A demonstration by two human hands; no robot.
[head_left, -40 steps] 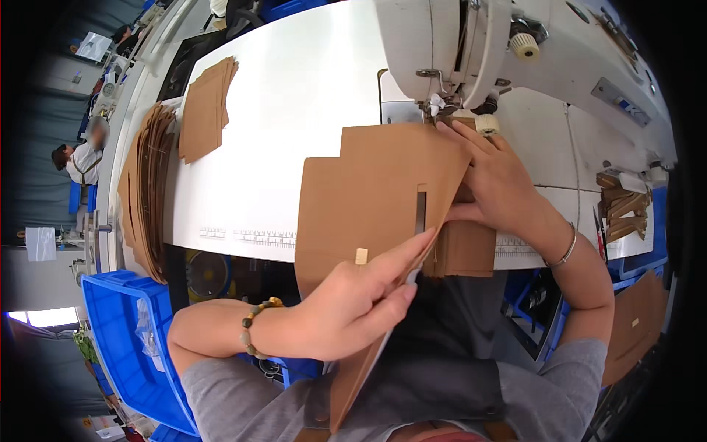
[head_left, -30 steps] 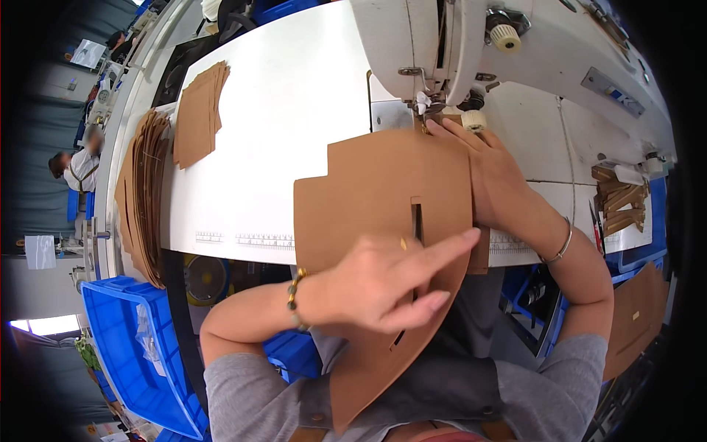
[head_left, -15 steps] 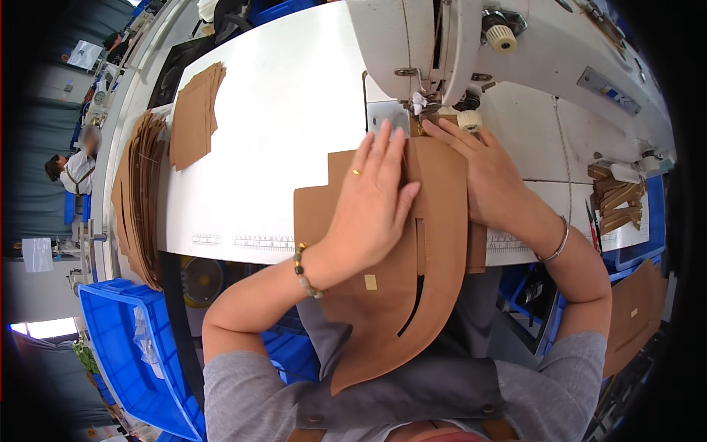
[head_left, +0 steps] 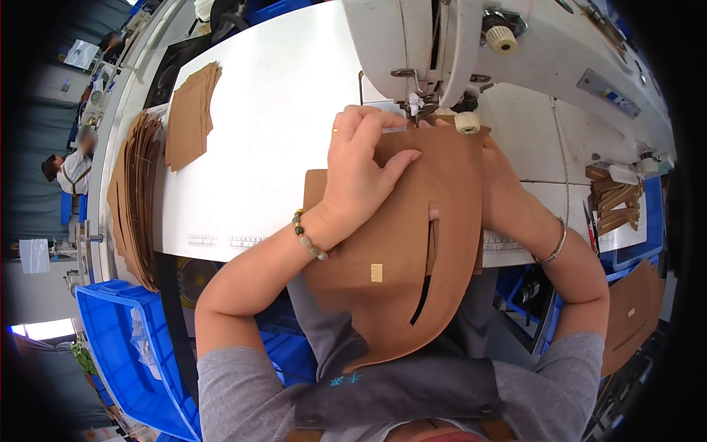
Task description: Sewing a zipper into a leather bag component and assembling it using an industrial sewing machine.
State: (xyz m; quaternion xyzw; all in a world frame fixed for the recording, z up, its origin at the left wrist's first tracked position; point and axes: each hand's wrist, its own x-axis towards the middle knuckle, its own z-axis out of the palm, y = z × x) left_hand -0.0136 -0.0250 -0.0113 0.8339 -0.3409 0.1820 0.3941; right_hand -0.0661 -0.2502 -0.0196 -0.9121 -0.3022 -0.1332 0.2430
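A large brown leather-like panel (head_left: 398,243) with a curved right edge, a long slot and a small pale tag hangs from the sewing table over my lap. Its far end lies by the presser foot (head_left: 417,118) of a white sewing machine (head_left: 471,51). On the panel's upper left rests my left hand (head_left: 361,166), fingers bent beside the presser foot and thumb spread apart. My right hand (head_left: 504,177) grips the panel's right side, partly hidden beneath it. Fingertips show at the far edge, and a bit of skin shows through the slot.
Brown pieces lie in a thin stack (head_left: 193,114) and a thick stack (head_left: 134,199) at left. Blue bins (head_left: 125,353) stand lower left. Narrow brown strips (head_left: 617,202) lie at right, above another brown panel (head_left: 633,317). A person (head_left: 74,169) sits far left.
My left hand has gone from flat to bent fingers. My right hand has slipped from the panel's top to partly underneath. The panel has turned and its far right corner has lifted.
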